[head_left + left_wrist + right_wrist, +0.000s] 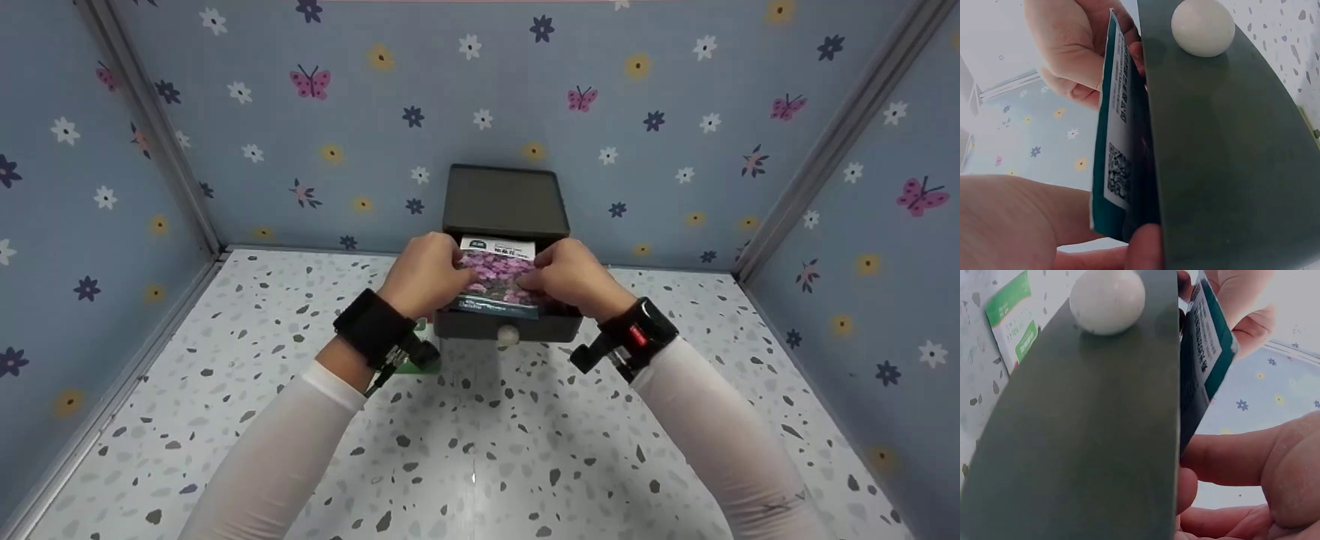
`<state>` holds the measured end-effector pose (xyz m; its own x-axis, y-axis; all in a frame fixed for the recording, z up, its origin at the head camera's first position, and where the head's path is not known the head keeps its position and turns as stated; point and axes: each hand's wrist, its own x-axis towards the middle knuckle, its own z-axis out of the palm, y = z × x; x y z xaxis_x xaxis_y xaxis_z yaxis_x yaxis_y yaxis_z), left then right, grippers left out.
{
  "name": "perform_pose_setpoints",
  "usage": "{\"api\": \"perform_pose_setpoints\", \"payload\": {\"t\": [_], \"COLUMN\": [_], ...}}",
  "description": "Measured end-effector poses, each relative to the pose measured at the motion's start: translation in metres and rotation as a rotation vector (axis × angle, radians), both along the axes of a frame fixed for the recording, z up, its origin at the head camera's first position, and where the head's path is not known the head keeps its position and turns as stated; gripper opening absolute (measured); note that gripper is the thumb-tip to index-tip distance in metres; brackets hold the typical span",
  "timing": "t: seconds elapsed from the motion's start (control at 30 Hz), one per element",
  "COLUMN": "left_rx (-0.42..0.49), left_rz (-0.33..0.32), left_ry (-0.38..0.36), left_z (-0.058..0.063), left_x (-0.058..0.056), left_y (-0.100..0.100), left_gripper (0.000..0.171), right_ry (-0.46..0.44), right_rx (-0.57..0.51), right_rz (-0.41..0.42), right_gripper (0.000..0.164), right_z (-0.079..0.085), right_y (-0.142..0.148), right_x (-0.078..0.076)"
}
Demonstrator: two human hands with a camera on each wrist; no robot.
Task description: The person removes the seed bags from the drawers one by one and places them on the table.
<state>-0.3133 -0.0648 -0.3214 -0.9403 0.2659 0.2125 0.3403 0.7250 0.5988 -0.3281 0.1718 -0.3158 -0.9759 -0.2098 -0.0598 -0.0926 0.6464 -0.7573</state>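
Observation:
A seed packet (496, 276) with a pink-flower picture and a white top strip is held between both hands over a dark grey-green box (465, 325). My left hand (426, 276) pinches its left side, thumb on the printed face. At the opposite side, my right hand (577, 279) pinches it in the same way. The packet overlaps the mouth of the box, and its lower edge tilts out past the front rim. In the left wrist view, a white label with a QR code (1119, 171) shows on the packet's underside. Most of the box's inside is hidden.
The box's lid (506, 199) stands raised against the flowered back wall (480, 82). A round white knob (508, 334) sticks out of the front. Partly under my left wrist, a green-and-white packet (1012, 318) lies on the speckled table (480, 457).

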Motion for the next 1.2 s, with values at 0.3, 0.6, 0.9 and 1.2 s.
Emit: {"api": "perform_pose_setpoints", "payload": {"t": [0.3, 0.6, 0.9, 1.2], "left_rx": [0.052, 0.098, 0.167, 0.212], "left_rz": [0.002, 0.006, 0.037, 0.079], "left_ry": [-0.001, 0.039, 0.049, 0.095], "left_z": [-0.001, -0.006, -0.008, -0.012], "left_x": [0.01, 0.017, 0.023, 0.028], "left_y": [-0.004, -0.015, -0.04, -0.059], "left_gripper": [0.049, 0.023, 0.044, 0.043], "right_ry": [-0.021, 0.026, 0.068, 0.072], "right_rx": [-0.064, -0.113, -0.171, -0.211], "right_rz": [-0.005, 0.0, 0.057, 0.053], "right_gripper": [0.028, 0.023, 0.036, 0.017], "right_z": [-0.002, -0.001, 0.001, 0.0], "right_y": [0.0, -0.006, -0.028, -0.048], "right_x": [0.011, 0.024, 0.03, 0.031]}}
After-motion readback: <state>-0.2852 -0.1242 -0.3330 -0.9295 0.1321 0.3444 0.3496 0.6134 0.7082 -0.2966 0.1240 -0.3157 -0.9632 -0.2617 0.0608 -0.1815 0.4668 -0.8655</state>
